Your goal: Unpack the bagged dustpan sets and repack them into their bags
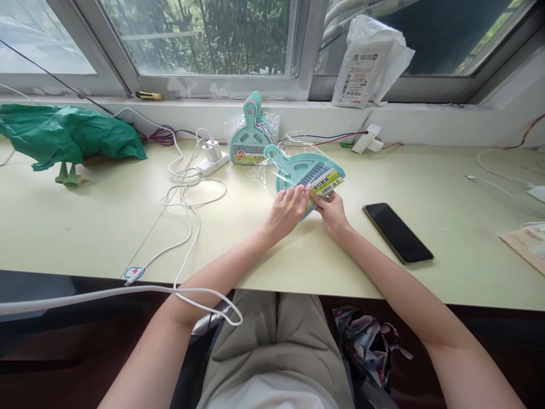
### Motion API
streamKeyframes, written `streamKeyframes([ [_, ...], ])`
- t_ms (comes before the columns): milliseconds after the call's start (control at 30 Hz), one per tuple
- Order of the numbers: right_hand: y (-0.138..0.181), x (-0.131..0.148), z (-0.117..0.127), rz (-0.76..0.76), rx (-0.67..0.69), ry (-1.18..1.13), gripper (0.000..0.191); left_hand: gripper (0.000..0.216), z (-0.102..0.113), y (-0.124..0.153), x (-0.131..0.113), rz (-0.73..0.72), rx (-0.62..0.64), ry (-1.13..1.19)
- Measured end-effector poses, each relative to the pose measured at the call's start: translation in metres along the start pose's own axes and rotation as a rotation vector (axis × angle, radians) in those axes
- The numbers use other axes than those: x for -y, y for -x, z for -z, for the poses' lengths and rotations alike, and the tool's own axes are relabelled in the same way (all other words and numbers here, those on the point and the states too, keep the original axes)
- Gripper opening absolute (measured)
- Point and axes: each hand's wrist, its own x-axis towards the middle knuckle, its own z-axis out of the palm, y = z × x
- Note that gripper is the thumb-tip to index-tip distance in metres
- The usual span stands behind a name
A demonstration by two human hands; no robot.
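Observation:
Both hands are on a mint-green dustpan and brush set (pixel 300 165), tilted above the table, its handle to the upper left. Clear plastic wrap surrounds its upper part. A yellow-green printed label (pixel 327 183) crosses its lower edge, over grey bristles. My left hand (pixel 289 211) closes on the lower left edge, fingertips near the label. My right hand (pixel 331 213) grips the lower right corner with the thumb on the label. Behind it, a row of similar wrapped dustpan sets (pixel 252 130) stands against the wall below the window.
A black phone (pixel 398 233) lies right of my hands. White cables (pixel 183 193) and a power strip (pixel 213 162) are to the left, with a green plastic bag (pixel 72 136) beyond. A white package (pixel 361 65) and a yellow cutter (pixel 149 95) rest on the sill.

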Motion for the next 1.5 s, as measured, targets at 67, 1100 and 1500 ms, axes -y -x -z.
streamKeyframes([
  [67,-0.001,-0.001,0.001,0.004,0.003,-0.002,0.047,0.052,0.000,0.000,0.000,0.004,-0.013,0.009],
  [1100,0.007,0.000,-0.005,-0.067,0.260,0.197,0.051,0.043,-0.003,-0.003,0.006,-0.002,-0.011,0.089],
  [1500,0.010,0.000,-0.009,-0.057,0.288,0.197,0.053,0.051,-0.005,-0.005,0.009,0.092,0.047,0.038],
])
